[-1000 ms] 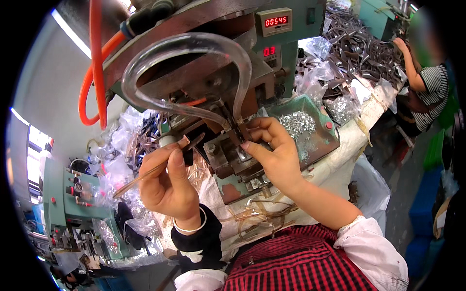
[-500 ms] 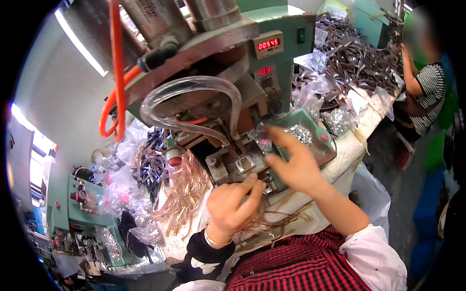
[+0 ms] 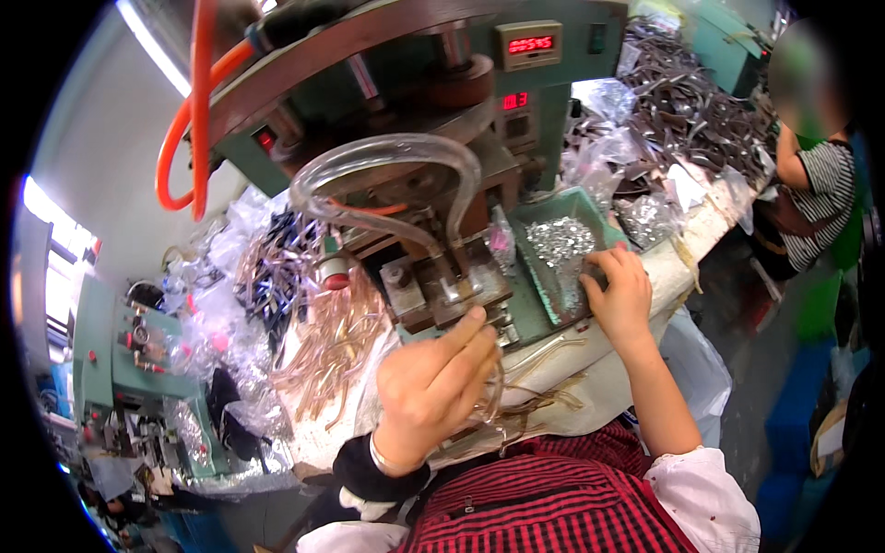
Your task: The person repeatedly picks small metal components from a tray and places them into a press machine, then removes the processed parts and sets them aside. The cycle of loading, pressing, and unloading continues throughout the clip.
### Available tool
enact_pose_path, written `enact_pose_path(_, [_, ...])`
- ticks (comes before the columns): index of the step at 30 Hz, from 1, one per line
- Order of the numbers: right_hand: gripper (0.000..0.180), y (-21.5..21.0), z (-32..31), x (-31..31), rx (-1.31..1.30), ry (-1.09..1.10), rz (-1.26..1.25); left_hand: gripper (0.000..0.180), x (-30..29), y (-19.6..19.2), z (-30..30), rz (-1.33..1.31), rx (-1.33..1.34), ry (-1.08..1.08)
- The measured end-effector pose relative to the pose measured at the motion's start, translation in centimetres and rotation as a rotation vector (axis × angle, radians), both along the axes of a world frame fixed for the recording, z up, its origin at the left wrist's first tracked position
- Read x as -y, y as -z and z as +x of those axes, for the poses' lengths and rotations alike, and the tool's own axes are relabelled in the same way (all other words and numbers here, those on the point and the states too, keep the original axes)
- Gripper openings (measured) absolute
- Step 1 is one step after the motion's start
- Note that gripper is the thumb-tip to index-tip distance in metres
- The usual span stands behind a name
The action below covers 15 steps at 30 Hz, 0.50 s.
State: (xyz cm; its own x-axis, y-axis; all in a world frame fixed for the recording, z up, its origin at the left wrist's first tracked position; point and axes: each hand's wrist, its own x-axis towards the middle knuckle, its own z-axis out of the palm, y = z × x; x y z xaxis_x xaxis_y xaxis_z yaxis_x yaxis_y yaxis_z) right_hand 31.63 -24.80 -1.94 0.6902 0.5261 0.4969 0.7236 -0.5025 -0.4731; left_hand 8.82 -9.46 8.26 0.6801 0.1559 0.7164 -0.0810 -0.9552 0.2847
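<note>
A press machine (image 3: 442,101) with a thick clear hose (image 3: 387,147) stands before me. Under the hose sits a metal die block (image 3: 452,290). At the front edge of that block is my left hand (image 3: 424,392), its fingers closed and pointing forward; what they hold, if anything, is hidden. Clear strips (image 3: 498,392) hang beside and below that hand. To the right, a green tray (image 3: 553,313) contains small shiny metal pieces (image 3: 560,240). My right hand (image 3: 622,295) is over the tray's right side, thumb and forefinger bent and apart, with nothing visible between them.
A pile of clear brownish strips (image 3: 332,346) lies left of the machine, with a red button (image 3: 335,276) above it. Plastic bags (image 3: 207,313) and another green machine (image 3: 120,359) are farther left. Dark strips (image 3: 687,111) heap at the back right, near another person (image 3: 820,184).
My right hand has moved from beside the die block rightward to the metal-piece tray. My left hand stays at the block's front. The view has shifted, and the press appears lower.
</note>
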Motion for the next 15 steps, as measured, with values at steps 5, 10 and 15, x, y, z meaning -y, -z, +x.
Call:
enact_pose_path(5, [0.011,0.2,-0.2,-2.1,0.101,0.004,-0.014,0.022,2.0,2.8,-15.7,-0.835,-0.960,-0.376])
enact_pose_path(10, [0.009,1.6,-0.6,-2.1,-0.208,-0.018,0.338,0.046,6.4,13.1,-33.6,-1.776,-1.631,-0.548])
enact_pose_path(15, [0.008,1.8,-0.5,-2.9,-0.527,-0.130,0.504,0.044,12.9,19.8,-35.3,-1.734,-1.266,-0.552])
